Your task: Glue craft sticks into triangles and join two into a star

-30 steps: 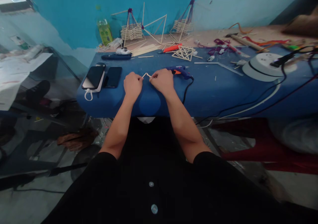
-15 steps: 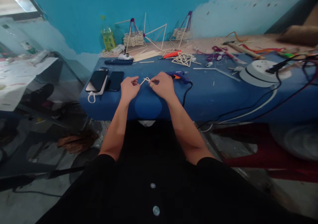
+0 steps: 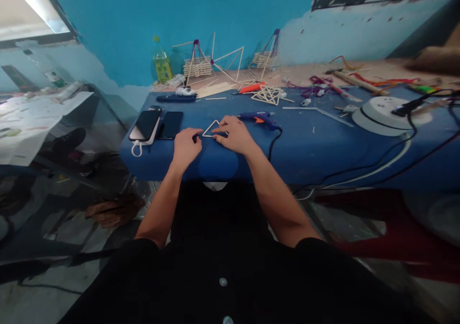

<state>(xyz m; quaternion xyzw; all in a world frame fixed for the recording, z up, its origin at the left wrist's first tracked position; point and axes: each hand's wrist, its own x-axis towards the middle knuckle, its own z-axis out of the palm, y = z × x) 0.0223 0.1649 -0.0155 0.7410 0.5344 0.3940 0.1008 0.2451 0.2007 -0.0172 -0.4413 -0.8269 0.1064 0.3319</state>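
Observation:
A small triangle of thin wooden sticks (image 3: 208,133) lies flat on the blue tabletop in front of me. My right hand (image 3: 233,134) covers its right side, thumb at the lower edge and fingers over the upper part, holding it. Close to the triangle's left corner is my left hand (image 3: 187,146), index finger stretched out and thumb apart, with nothing in it. Whether that fingertip touches the corner I cannot tell. Just beyond my right hand lies a blue glue gun (image 3: 261,118) with an orange trigger.
Left of my hands lie a dark phone (image 3: 171,125) and another phone on a white power bank (image 3: 144,125). Stick frames (image 3: 198,67) stand against the wall. A star-shaped stick piece (image 3: 268,95), an orange cutter (image 3: 250,88) and a white power strip (image 3: 384,110) with cables occupy the back and right.
The sticks, held between both hands before, now lie flat as a triangle on the table. My left hand's pinch has opened; the right hand has come down over the triangle. The view has shifted slightly.

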